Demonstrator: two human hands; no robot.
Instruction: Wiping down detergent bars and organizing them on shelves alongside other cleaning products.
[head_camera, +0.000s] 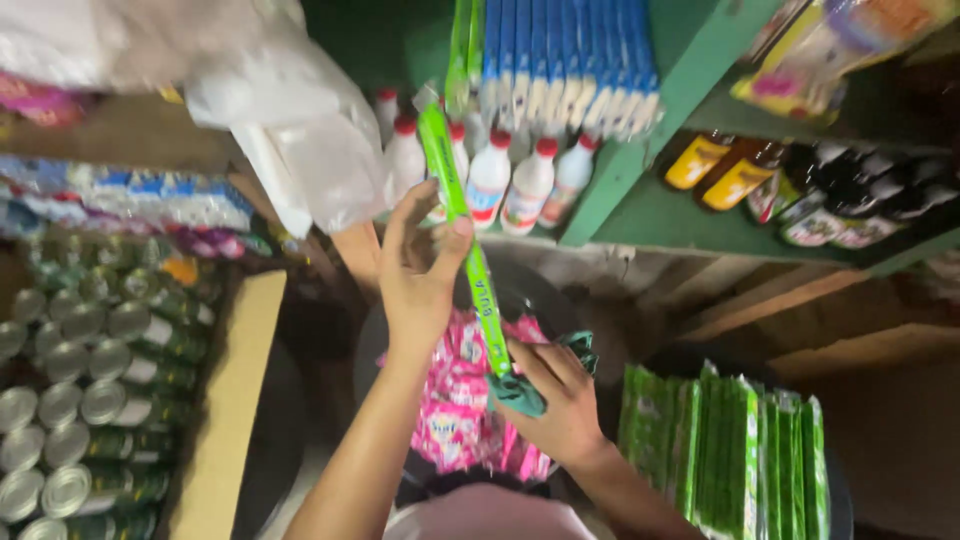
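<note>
green shelves (640, 215) behind — left hand (420, 285) and right hand (555, 395) pinch green sachet strip (465, 225); right also grips cloth (520, 392).

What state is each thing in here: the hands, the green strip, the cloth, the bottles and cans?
left hand: pinching the green sachet strip
right hand: gripping the strip's lower end with a green cloth
green sachet strip: held up, stretched between both hands
green cloth: bunched
white bottles: upright, red caps on
cans: closed, in rows
</note>
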